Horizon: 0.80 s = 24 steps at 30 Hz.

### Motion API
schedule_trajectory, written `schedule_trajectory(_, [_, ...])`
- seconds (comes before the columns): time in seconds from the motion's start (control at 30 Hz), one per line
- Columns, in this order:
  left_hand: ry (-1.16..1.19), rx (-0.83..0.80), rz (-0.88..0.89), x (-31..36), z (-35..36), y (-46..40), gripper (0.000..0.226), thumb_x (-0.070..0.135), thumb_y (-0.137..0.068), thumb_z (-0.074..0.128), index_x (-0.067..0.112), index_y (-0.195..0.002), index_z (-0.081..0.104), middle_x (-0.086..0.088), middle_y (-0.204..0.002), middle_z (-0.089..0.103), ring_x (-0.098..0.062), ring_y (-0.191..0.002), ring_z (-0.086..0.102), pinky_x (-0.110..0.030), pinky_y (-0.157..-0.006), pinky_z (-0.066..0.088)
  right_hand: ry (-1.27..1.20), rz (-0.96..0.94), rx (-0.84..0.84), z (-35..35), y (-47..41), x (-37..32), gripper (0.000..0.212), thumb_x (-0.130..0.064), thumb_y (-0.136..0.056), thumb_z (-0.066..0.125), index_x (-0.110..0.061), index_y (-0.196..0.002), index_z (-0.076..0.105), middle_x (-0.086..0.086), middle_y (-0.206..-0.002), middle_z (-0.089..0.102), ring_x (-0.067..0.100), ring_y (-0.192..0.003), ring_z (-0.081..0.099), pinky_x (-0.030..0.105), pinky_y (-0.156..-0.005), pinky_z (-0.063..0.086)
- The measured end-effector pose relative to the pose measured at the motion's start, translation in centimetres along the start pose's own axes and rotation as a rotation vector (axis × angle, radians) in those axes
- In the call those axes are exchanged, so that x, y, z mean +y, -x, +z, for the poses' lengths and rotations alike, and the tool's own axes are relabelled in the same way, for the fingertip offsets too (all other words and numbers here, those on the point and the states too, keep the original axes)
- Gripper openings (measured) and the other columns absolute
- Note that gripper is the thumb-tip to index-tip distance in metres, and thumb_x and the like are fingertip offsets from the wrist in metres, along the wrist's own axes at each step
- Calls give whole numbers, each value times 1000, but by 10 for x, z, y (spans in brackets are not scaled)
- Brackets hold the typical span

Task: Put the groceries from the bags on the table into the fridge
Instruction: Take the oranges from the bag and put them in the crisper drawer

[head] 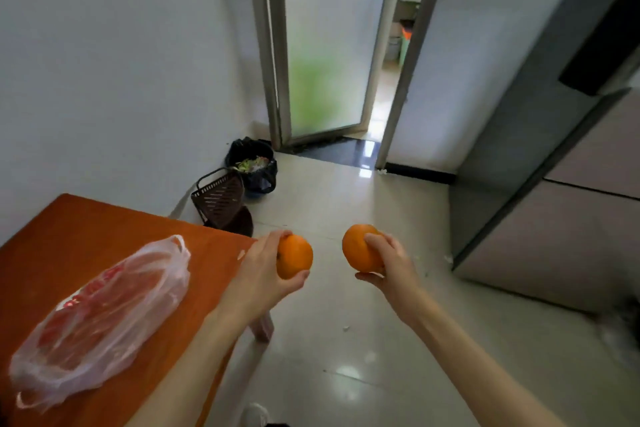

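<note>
We grip an orange in each hand, left hand and right hand; with the fridge at right shut, opening it risks dropping one

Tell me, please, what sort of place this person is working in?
Probably a home kitchen or dining corner: a tall grey fridge on the right, an orange table with a plastic grocery bag, and a lined waste bin holding scraps.

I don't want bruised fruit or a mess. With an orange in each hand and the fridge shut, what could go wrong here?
Both hands are full: left hand holds one orange, right hand the other orange. The fridge doors look closed, so opening one risks a drop onto the hard floor.
</note>
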<state>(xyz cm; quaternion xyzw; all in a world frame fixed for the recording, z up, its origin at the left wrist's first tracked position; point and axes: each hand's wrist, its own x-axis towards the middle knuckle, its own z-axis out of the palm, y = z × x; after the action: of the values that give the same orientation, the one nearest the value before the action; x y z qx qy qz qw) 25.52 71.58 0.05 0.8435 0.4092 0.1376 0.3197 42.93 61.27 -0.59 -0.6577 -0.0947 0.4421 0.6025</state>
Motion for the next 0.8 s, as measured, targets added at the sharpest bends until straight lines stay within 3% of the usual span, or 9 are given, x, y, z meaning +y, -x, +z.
schedule_trajectory(0.1, [16,-62,113,63,44,-3,71,36,-75,74,25,-133,35,1,-131,45,-14,-111,46,-27,-91,42,-271,35,63,-79,17,-9,6,-24,-92,52,-24,-97,51,8,-116,46,22,-94,55,32,-63,51])
schedule_trajectory(0.23, [37,-164,258,136,101,-3,71,36,-76,74,26,-134,35,2,-133,44,-9,-107,42,-21,-86,39,-568,4,167,-176,41,-18,30,-20,-91,51,-13,-120,46,16,-122,46,25,-91,55,37,-68,49])
schedule_trajectory(0.33, [67,-219,342,187,140,-11,70,33,-75,75,25,-133,37,1,-133,44,-7,-105,40,-21,-83,38,-685,-72,196,-235,59,-26,27,-24,-92,52,-13,-116,50,14,-120,49,26,-94,55,37,-73,50])
schedule_trajectory(0.43, [73,-290,430,239,180,-20,69,32,-76,74,25,-133,37,0,-134,40,-8,-104,39,-21,-82,37,-685,-152,248,-287,69,-29,23,-28,-85,57,-16,-104,54,11,-107,54,24,-91,55,32,-68,54])
schedule_trajectory(0.53, [87,-334,547,286,220,-29,67,30,-76,74,24,-132,39,-2,-132,35,-10,-103,38,-20,-81,37,-623,-217,376,-340,69,-27,27,-17,-86,58,-14,-112,52,11,-112,52,21,-91,55,28,-60,55])
schedule_trajectory(0.7, [100,-409,666,358,283,-53,67,28,-76,74,21,-134,39,0,-128,35,-12,-105,40,-20,-83,37,-464,-266,537,-433,57,-36,53,-14,-85,61,-11,-135,42,10,-130,51,18,-99,58,29,-69,53])
schedule_trajectory(0.8, [95,-433,720,402,319,-81,69,29,-74,75,19,-133,41,0,-124,39,-15,-106,45,-21,-85,37,-336,-265,663,-489,35,-61,62,-22,-81,69,-12,-136,42,10,-132,51,23,-109,58,37,-80,55])
